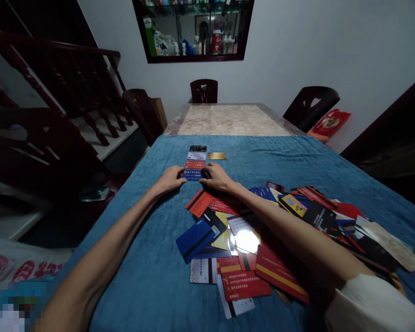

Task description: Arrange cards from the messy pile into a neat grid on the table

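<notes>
A blue card lies level at the near end of a short column of cards. My left hand pinches its left edge, and my right hand holds its right edge. Just beyond it is a red card, then a pale silver card and a black card. To the right of the silver one sits a gold card. Under and around my right forearm spreads a loose heap of cards, among them a dark blue striped card and a red printed card.
A blue cloth covers the near part of the table; its far end shows a patterned top. Dark chairs stand around it. A red bag is at the far right, a stair railing at the left.
</notes>
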`<action>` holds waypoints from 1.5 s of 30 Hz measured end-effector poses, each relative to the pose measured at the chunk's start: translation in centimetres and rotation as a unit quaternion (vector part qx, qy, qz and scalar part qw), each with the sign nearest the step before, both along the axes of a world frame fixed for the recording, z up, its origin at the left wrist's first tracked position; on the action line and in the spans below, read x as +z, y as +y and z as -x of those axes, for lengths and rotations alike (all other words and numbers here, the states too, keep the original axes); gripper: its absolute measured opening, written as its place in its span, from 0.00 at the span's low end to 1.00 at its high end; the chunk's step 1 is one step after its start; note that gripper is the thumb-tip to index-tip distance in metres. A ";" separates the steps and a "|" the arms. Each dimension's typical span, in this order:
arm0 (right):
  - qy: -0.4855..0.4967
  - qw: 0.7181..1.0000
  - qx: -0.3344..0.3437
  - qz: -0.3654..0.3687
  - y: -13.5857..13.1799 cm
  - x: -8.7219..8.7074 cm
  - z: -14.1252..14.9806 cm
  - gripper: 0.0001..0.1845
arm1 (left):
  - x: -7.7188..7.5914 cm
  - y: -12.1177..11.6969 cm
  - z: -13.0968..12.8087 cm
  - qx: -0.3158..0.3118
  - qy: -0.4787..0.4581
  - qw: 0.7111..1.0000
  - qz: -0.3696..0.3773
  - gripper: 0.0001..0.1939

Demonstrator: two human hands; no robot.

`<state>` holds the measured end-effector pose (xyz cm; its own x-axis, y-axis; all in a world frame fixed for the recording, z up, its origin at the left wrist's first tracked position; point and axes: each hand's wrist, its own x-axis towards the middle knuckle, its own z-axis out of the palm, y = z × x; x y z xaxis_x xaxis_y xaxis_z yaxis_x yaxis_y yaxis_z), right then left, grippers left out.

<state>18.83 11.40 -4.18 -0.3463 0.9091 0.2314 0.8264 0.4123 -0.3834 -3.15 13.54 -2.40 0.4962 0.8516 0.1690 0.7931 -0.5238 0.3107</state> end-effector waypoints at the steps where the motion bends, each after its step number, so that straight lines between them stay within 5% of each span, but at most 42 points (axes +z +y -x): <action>1: -0.001 1.000 -0.001 0.000 0.0 -0.1 0.0 0.20 | 0.0 0.0 0.0 0.003 0.001 1.000 0.000 0.16; 26: 0.006 1.000 -0.019 0.012 -0.3 0.1 0.2 0.20 | -0.4 -0.2 -0.6 0.045 0.006 0.999 0.025 0.19; 33: 0.021 1.000 0.008 0.009 -0.8 0.9 -0.4 0.19 | 0.0 -0.8 -0.5 0.054 -0.026 0.998 0.028 0.13; 40: 0.040 0.996 0.072 -0.021 -2.2 2.1 -1.6 0.15 | 0.6 -2.8 -0.6 0.113 -0.033 0.993 0.012 0.20; 45: 0.005 0.991 0.128 -0.037 -3.8 3.3 -1.7 0.15 | 1.6 -6.3 -1.8 0.100 -0.003 0.995 0.004 0.20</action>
<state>20.50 7.56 -0.86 -0.5610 0.7721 0.2984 0.6868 0.6354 -0.3529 -1.39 7.24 -0.81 0.3158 0.9346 0.1636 0.8790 -0.3532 0.3203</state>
